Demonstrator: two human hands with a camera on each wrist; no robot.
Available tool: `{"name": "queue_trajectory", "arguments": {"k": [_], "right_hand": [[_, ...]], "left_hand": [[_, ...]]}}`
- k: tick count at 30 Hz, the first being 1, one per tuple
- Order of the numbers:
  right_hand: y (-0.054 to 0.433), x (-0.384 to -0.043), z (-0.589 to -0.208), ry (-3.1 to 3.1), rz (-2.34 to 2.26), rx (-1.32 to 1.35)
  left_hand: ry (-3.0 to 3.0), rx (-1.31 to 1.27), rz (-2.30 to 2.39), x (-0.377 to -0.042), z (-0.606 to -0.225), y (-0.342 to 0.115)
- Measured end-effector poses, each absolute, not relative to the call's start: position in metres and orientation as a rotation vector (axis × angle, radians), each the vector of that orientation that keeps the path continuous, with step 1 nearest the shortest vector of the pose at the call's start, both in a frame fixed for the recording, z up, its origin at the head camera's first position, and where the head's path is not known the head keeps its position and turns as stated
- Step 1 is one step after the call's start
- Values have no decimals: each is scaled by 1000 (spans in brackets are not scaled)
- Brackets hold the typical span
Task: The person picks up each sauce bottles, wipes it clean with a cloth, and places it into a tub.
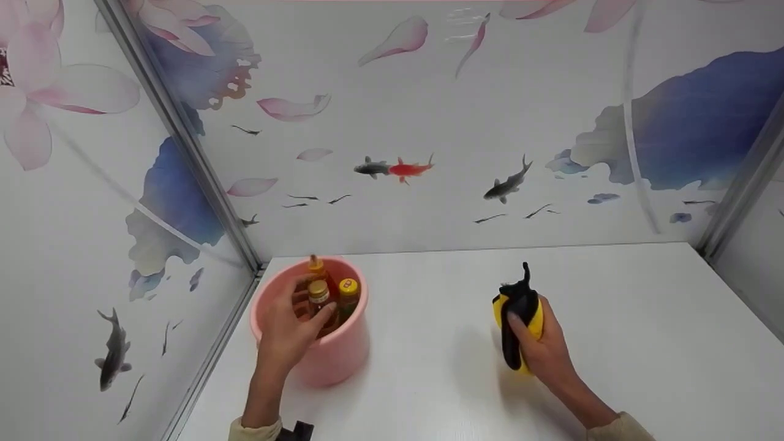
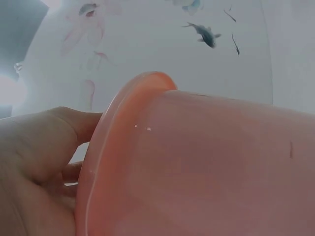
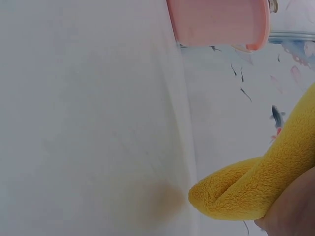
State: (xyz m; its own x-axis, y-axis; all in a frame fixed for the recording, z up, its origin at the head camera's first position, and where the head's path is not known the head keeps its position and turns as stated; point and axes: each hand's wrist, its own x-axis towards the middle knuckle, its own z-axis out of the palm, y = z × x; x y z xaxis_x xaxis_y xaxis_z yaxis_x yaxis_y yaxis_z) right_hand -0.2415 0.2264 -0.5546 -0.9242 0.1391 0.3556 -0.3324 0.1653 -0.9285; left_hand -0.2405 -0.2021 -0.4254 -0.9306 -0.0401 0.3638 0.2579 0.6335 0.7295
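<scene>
A pink bucket point(image 1: 334, 361) stands at the left of the white table with several bottles inside. My left hand point(image 1: 286, 327) reaches over its rim, thumb and fingers around a bottle with a gold cap point(image 1: 318, 289); the contact is partly hidden. Beside that bottle are a yellow-capped bottle point(image 1: 348, 288) and one with a pointed orange top point(image 1: 315, 266). In the left wrist view, the bucket wall point(image 2: 211, 157) hides the fingertips. My right hand point(image 1: 547, 343) grips a folded yellow and black towel point(image 1: 520, 306) above the table, thumb across its black part. Its yellow side is fluffy in the right wrist view.
The white tabletop point(image 1: 422, 331) spreads between the two hands. White panels point(image 1: 392, 122) printed with fish, petals and blue leaves rise behind and at the sides, joined by metal corner posts point(image 1: 184, 135). A small black object point(image 1: 297, 430) is by the left sleeve.
</scene>
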Motion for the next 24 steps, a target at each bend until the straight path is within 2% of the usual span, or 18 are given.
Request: {"name": "queue_trajectory", "arguments": {"k": [9,24], "right_hand": [[227,-241,-555,-2110,1784,179],[230,-242,-553,-2132,1775,145]], "left_hand": [[-2353,-117,-1217,-243,-421,-198],[-2114,-377,-1083,-240,-409,-160]]}}
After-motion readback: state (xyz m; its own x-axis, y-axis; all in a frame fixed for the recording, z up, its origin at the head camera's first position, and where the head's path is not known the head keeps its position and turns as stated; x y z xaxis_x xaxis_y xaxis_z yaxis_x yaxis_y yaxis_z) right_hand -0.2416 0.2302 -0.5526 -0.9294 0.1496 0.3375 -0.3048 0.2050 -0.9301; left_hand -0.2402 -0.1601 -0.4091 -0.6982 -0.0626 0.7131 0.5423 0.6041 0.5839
